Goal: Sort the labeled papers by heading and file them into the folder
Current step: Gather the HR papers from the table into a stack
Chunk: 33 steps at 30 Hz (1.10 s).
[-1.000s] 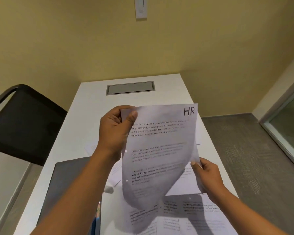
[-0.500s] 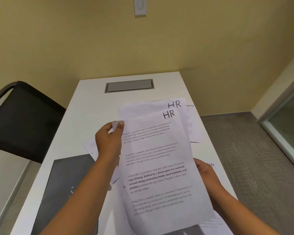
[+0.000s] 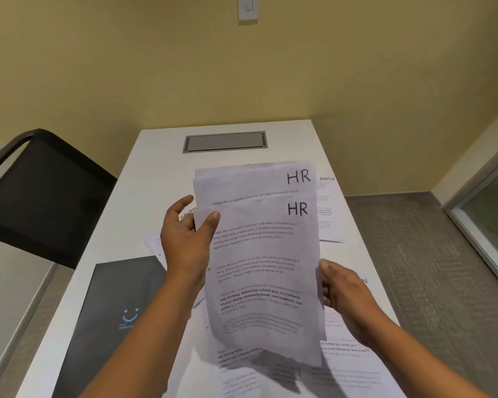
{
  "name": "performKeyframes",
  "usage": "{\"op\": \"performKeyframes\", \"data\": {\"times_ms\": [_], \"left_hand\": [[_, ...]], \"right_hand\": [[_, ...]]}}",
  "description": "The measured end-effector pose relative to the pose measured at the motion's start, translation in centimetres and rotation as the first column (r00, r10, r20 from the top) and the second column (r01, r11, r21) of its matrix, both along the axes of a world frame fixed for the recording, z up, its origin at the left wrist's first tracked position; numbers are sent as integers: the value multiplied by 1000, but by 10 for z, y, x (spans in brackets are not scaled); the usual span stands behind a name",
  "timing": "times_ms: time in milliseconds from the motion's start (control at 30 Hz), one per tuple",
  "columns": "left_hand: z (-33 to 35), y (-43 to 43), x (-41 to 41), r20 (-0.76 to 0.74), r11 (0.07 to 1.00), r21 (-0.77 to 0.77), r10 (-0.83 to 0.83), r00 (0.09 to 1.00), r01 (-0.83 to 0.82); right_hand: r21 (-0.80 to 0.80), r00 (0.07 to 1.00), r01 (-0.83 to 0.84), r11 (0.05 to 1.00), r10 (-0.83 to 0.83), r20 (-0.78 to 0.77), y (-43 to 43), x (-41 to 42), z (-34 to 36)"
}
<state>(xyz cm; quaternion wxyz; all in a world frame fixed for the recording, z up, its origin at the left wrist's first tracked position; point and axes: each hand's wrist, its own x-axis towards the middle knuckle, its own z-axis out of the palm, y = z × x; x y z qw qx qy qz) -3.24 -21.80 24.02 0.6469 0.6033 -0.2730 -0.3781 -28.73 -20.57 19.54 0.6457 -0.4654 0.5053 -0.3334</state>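
Centrally, the front HR sheet (image 3: 259, 268) stood upright above the white table (image 3: 161, 156), overlapping the rear HR sheet (image 3: 250, 182), whose top edge rose higher. The left hand (image 3: 184, 239) pinched their left edge, thumb on the front and the other fingers spread behind. The right hand (image 3: 342, 291) clasped the right edge, thumb curled onto it. The dark folder (image 3: 112, 305) lay at seven o'clock, near the table's left edge. An ADMIN paper (image 3: 328, 214) lay at two o'clock and a SPORTS paper (image 3: 189, 212) at ten. Bare tabletop spread at twelve around the grey hatch (image 3: 224, 141). A black chair (image 3: 41, 191) stood at nine.
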Motion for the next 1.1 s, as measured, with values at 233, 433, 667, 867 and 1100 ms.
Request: {"op": "performKeyframes", "data": {"times_ms": [233,433,667,867,1100], "left_hand": [[-1,7,-8,-4,994,-52,-92,996,91],[-10,16,-10,-11,996,22,-82,997,82],[-12,21,-13,-18,995,-28,-101,995,100],[-9,20,-12,-39,996,-61,-66,997,64],[-9,21,-10,11,997,-46,-61,998,61]], "right_hand": [[-113,992,54,992,-66,-107,-10,8,-4],[-78,989,87,993,-96,-113,-8,3,-14],[-63,985,92,994,-101,-143,-7,-1,-23],[-60,985,100,993,-108,-135,-10,-2,-26],[-56,985,97,994,-104,-138,-7,-2,-29]]}}
